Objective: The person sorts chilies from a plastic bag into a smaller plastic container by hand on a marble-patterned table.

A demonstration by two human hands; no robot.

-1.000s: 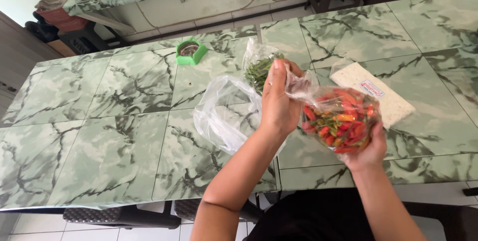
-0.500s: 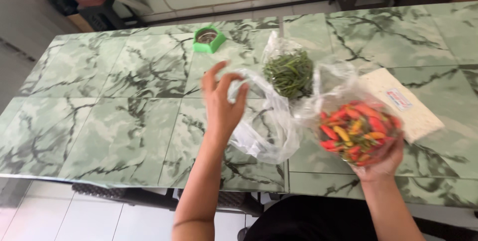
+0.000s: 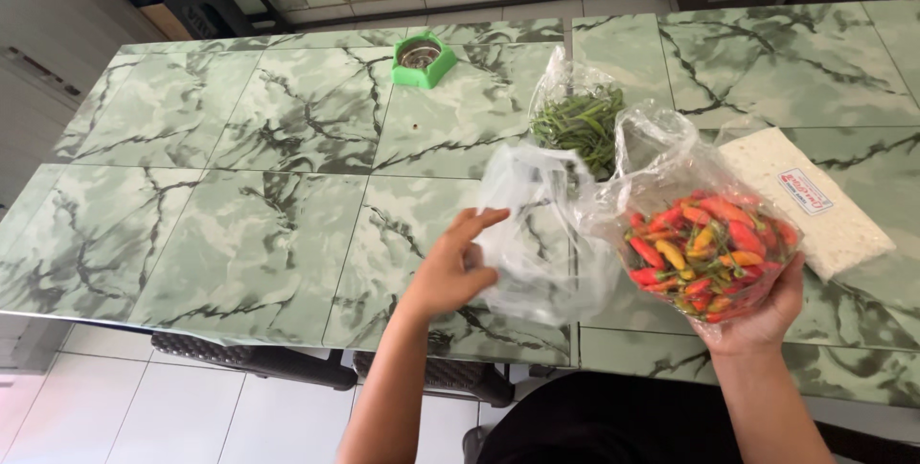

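Pale green marble pattern with dark green veining across the tiled tabletop. Red, orange and yellow chillies with green stems inside a clear plastic bag. Dark green chillies in a second clear bag. Translucent, milky white on the empty plastic bag. Bright green on the small hexagonal holder, silvery at its centre. Off-white block in a clear packet, with a white label edged in red and blue. White floor tiles below, black on the chair seats.
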